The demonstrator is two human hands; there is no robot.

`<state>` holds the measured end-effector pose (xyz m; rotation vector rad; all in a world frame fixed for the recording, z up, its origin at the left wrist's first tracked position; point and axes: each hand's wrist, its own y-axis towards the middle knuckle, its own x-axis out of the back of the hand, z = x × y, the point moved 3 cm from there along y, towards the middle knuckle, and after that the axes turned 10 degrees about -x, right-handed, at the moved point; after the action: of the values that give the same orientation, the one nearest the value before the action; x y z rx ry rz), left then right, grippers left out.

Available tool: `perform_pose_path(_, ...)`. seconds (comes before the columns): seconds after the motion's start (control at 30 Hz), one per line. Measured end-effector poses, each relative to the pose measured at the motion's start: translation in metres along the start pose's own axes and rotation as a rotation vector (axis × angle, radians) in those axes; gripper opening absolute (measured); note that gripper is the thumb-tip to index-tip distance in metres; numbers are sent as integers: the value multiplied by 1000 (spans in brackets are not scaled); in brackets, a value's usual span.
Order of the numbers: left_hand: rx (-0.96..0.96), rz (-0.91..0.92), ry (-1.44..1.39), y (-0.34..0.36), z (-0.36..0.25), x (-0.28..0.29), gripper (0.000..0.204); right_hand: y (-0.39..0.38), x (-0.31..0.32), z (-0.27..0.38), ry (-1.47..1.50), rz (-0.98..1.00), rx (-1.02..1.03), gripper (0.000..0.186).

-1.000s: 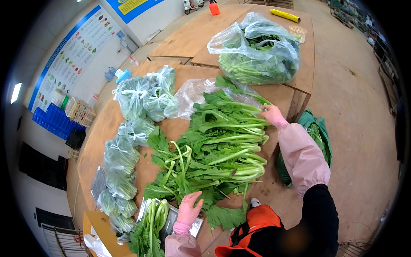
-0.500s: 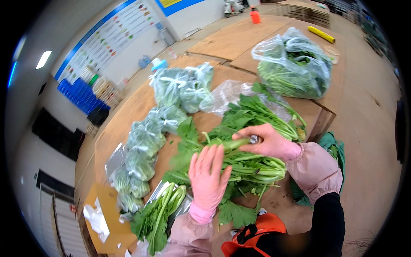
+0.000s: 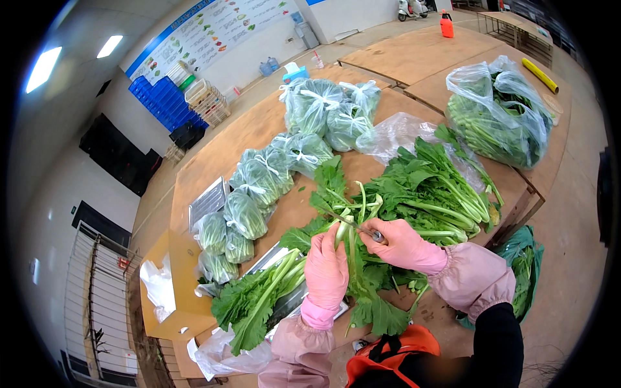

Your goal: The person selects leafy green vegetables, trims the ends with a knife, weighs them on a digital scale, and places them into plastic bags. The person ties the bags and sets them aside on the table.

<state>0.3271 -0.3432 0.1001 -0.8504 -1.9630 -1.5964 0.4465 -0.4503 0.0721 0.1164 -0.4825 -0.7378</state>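
Observation:
My left hand [image 3: 326, 268], in a pink glove, grips a green stalk [image 3: 344, 229] of leafy greens near the middle of the table. My right hand [image 3: 398, 246], also gloved, holds a small knife [image 3: 377, 236], its blade lying across that stalk just above my left fingers. A pile of loose greens [image 3: 433, 191] spreads to the right and under my hands. Another bunch [image 3: 259, 307] lies at lower left over a metal tray [image 3: 284, 310]. Several tied plastic bags of greens [image 3: 249, 194] run along the table's left side.
A large open bag of greens [image 3: 491, 116] sits at the back right by a yellow roll [image 3: 539, 74]. A cardboard box [image 3: 194, 317] is at the left. A green sack [image 3: 527, 258] is beside the table's right edge. An orange spray bottle [image 3: 446, 26] stands far back, blue crates [image 3: 158, 103] by the wall.
Both hands have moved in to the middle: my left one up from the lower edge to grip a stalk, my right one leftward with the knife onto it. The view has shifted.

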Motion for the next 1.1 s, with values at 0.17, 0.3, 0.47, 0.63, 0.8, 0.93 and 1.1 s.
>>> perform_pose_path(0.17,76,-156,-126,-3,16,8,36,5,-11,-9,65,308,-567,27)
perform_pose_path(0.3,219,-142,-345,6,28,18,32,-1,-12,-35,263,240,-700,26)
perform_pose_path(0.47,221,72,-451,-7,38,7,28,22,-19,17,365,10,-128,26)
perform_pose_path(0.63,479,275,-693,-32,66,20,30,33,-18,4,7,104,122,20)
perform_pose_path(0.8,245,392,-142,-44,116,63,28,71,0,-36,544,-90,-407,29)
perform_pose_path(0.93,61,479,364,-60,151,61,32,94,-5,-94,512,-351,-510,42)
perform_pose_path(1.1,-87,480,656,-106,207,11,40,60,-2,-126,426,-272,-606,42)
